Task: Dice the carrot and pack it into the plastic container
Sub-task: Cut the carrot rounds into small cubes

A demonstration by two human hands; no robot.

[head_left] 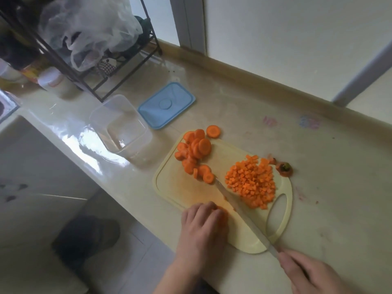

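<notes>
A heap of diced carrot point(251, 183) lies on the right of the cutting board point(169, 187), uncut carrot rounds point(196, 154) at its far left, seemingly keeping finished apart from waiting. The left hand point(203, 219) curls over slices near the board's edge, steadying them; the right hand point(305, 270) grips the knife point(239, 206). The plastic container point(121, 126) stands empty on the surface beyond.
</notes>
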